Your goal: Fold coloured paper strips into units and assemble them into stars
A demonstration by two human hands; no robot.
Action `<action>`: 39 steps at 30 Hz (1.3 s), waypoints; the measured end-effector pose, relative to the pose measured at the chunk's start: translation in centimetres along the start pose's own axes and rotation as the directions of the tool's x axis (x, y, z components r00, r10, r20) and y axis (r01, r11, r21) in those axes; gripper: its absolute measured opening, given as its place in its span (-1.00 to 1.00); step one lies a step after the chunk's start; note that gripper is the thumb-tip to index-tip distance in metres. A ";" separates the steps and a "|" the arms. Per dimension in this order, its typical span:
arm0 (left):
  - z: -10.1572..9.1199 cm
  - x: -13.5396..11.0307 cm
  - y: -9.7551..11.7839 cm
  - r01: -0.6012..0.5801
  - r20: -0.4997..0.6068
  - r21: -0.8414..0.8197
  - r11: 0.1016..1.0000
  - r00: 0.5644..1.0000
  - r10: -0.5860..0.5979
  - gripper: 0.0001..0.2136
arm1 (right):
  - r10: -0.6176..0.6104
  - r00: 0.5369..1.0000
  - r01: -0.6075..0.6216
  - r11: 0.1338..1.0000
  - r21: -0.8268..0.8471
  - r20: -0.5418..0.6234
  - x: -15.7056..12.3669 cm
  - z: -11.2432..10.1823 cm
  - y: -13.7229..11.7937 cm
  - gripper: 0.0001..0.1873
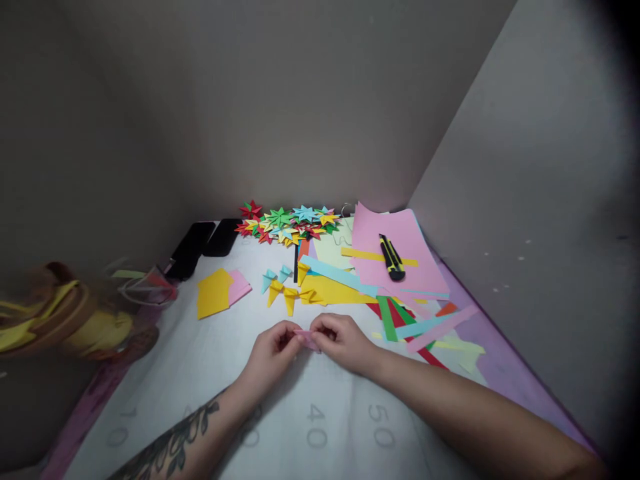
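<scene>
My left hand (273, 353) and my right hand (343, 341) meet over the white mat, both pinching a small pink paper piece (307, 339) between their fingertips. The piece looks partly folded and most of it is hidden by my fingers. Just beyond my hands lie several small folded yellow units (290, 293) and two light blue folded units (275, 277).
A pile of coloured paper stars (287, 223) sits at the back. Pink sheets (400, 257) carry a black-and-yellow utility knife (391, 258). Loose coloured strips (420, 327) lie on the right, a yellow and pink sheet (217, 291) on the left. Two black objects (203, 245) and a blurred bag (65, 320) are at far left.
</scene>
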State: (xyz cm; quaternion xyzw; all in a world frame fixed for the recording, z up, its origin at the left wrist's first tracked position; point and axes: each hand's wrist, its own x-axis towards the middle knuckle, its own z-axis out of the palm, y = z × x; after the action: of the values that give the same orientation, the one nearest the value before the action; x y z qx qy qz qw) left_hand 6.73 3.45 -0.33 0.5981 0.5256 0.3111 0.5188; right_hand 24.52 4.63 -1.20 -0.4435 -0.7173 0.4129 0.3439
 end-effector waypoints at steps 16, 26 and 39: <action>-0.1 -0.2 0.0 -0.029 -0.007 0.019 0.999 1.000 0.029 -0.83 | -0.017 1.000 0.017 1.000 0.004 0.024 -0.1 -0.1 0.0 -0.89; 0.0 -0.4 -0.1 -0.109 0.030 0.120 0.987 0.994 0.106 -0.80 | 0.017 0.999 -0.018 0.999 0.029 0.046 0.1 0.0 -0.3 -0.89; -1.1 -2.7 1.2 -0.271 0.143 0.462 0.844 0.962 0.231 -0.83 | -0.216 0.966 0.224 0.974 -0.042 0.143 -0.9 0.1 -0.6 -0.88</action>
State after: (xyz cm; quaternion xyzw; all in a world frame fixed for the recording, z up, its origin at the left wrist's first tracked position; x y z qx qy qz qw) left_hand 5.45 1.33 1.55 0.7833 0.4814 0.2123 0.3309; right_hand 24.55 3.62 -0.78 -0.3415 -0.7957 0.3807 0.3245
